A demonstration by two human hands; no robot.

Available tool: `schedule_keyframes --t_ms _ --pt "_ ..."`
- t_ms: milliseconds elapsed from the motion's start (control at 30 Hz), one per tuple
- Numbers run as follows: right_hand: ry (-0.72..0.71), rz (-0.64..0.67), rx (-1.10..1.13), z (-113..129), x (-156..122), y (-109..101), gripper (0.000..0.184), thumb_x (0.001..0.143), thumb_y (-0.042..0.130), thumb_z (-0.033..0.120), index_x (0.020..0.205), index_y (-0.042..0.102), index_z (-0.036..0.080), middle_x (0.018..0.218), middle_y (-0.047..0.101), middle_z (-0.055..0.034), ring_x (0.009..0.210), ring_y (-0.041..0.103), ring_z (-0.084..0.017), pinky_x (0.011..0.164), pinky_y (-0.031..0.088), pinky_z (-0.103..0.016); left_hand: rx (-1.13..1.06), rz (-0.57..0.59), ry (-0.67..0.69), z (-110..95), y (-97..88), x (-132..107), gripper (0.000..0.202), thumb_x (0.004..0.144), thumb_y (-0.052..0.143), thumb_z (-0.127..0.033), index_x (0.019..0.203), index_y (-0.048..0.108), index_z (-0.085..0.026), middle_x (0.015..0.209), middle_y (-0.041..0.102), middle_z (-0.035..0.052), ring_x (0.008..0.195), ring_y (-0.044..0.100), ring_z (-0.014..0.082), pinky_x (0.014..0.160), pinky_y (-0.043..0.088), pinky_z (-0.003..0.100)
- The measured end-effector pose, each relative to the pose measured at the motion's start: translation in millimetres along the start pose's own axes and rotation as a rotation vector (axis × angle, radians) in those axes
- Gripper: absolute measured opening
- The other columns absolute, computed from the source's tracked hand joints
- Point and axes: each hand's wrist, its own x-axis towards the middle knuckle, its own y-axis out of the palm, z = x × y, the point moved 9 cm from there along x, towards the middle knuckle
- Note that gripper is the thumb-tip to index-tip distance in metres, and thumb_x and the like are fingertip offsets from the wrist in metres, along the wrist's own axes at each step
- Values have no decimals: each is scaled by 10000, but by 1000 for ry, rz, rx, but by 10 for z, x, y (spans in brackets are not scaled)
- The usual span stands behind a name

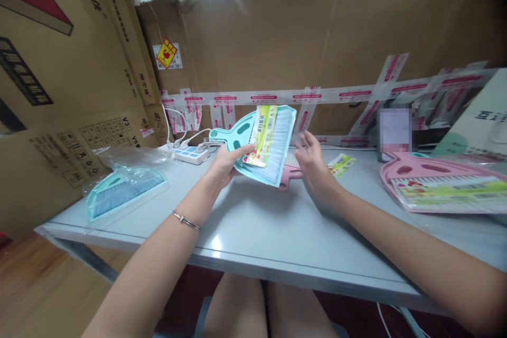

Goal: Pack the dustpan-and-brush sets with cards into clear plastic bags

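Observation:
My left hand [226, 165] is closed round a teal dustpan and brush set [279, 140], held tilted above the table with its handle to the left. Pale bristles fill the pan, and a green and white label card [263, 137] lies across them, under my left thumb. To the right of the set, my right hand [311, 157] is raised with its fingers apart and nothing in them. Behind and below, a pink brush or dustpan [292, 173] rests on the table, partly hidden by the teal set and my right hand. Another label card [341, 165] lies beside my right wrist.
A bagged teal dustpan set [124, 193] lies at the left of the grey table [253, 222]. Pink dustpan sets [431, 169] lie at the right, near a phone-like device [396, 129]. A power strip [191, 155] sits at the back. Large cardboard boxes [269, 37] wall the rear and left.

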Motion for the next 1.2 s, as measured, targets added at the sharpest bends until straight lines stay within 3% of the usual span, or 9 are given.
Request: schedule_keyframes --t_ms 67,167,333,467,600,733,867,1067,1200 --pt "244 34 205 -158 -28 116 705 824 347 669 1389 285 252 1466 342 -113 1308 391 -270 998 423 -434 41 19 19 -3 48 -25 488 606 789 -235 1052 612 -145 1038 683 126 836 668 231 779 532 407" --pt "486 114 396 -243 -151 333 545 837 474 521 1273 454 193 1240 587 -131 1080 598 -272 866 529 -419 153 112 23 69 209 -75 467 583 794 -208 1010 620 -132 1075 669 141 877 656 232 813 515 399" --pt "630 -10 621 -333 -243 339 399 786 616 226 1176 543 179 1102 670 -90 960 656 -239 867 546 -408 577 20 128 -29 150 -92 501 626 770 -377 1038 590 -156 1042 666 130 926 625 252 816 482 389" --pt "631 -55 643 -377 -212 234 401 774 644 216 1164 559 177 1136 658 -90 988 649 -241 891 543 -406 1099 -312 244 -594 -305 -158 378 785 566 -515 916 598 -162 879 672 117 843 620 266 775 458 388" --pt "656 -75 597 -415 -205 173 415 782 627 208 1188 553 161 1102 670 -106 991 649 -255 885 546 -426 1743 -630 211 -1162 -978 -378 307 836 487 -336 1067 567 -151 1157 597 192 1092 523 345 870 408 457" --pt "670 -86 608 -419 -214 181 403 778 630 184 1175 569 155 1033 694 -104 941 666 -254 867 553 -431 2132 -620 -148 -1153 -1779 -562 307 772 553 -358 1001 580 -155 1250 559 185 1188 431 406 906 342 565" --pt "698 -93 658 -425 -234 197 330 770 642 149 1099 612 141 960 712 -93 854 685 -233 837 565 -405 2116 -652 -226 -1115 -2150 -710 236 829 402 -243 750 601 -143 864 694 124 846 605 302 701 422 414" --pt "692 -182 701 -434 -192 109 277 764 637 110 1039 641 138 841 723 -73 764 690 -213 811 568 -393 2077 -686 116 -1350 -1670 -619 358 887 318 -284 946 647 -154 1054 672 142 967 598 287 764 407 398" --pt "644 -249 732 -391 -77 -56 248 773 622 116 1017 643 149 860 723 -58 773 686 -199 795 571 -376 1824 -255 735 -1226 -731 -491 287 882 407 -291 831 679 -216 955 720 52 970 615 202 936 362 384"
